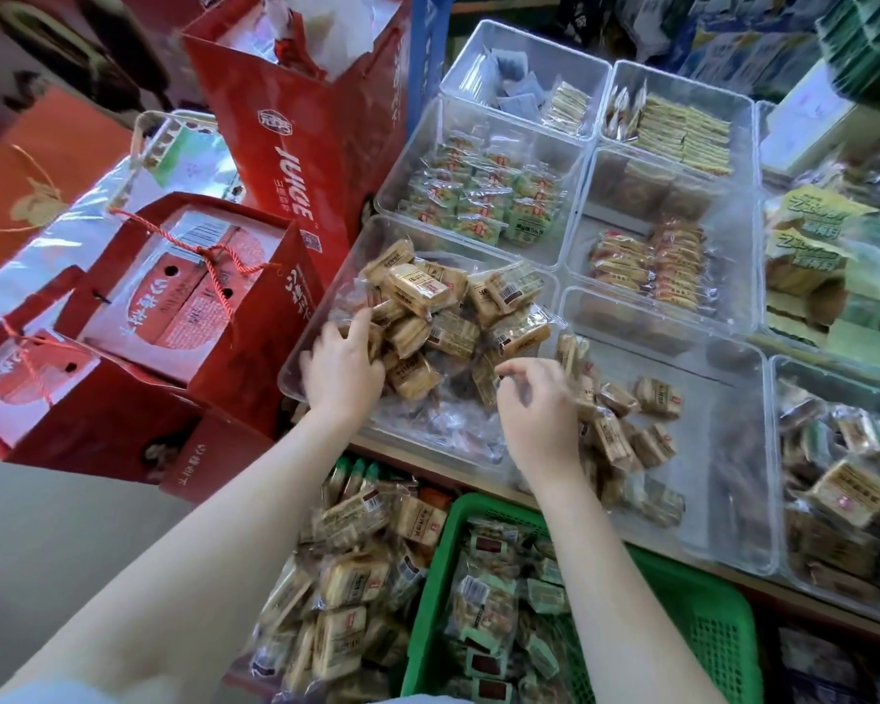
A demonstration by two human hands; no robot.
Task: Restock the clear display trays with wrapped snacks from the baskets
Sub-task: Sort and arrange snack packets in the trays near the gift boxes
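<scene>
Wrapped snacks (430,309), tan and rectangular, lie heaped in the clear display tray (321,317) under both hands. The left hand (344,370) reaches into the heap, fingers curled among the packets; whether its grip actually holds one I cannot tell, since the fingertips are buried. The right hand (537,411) hovers just beside the heap's near edge, its grip loosely curled and seemingly holding nothing, thumb and forefinger close together.

The risk, as I judge it, is spillage: the heap stands above the tray's rim on the side away from the left grip, so a sweeping push could send packets over the wall into the neighbouring tray (722,429), where a smaller scatter of similar tan packets (626,424) already lies just past the right grip (the sorts look alike, so mixing would be hard to spot). Slippery wrappers also make a loose pinch likely to drop.

Beyond the grips, further clear trays hold green-wrapped packets (489,205), orange-red ones (651,269) and yellow-green bars (682,129). Below the forearms, a green basket (702,617) carries green-labelled packets, and beside it lies a mound of tan packets (346,586), still plentiful. Red gift bags (296,155) stand off to the left grip's outer side.
</scene>
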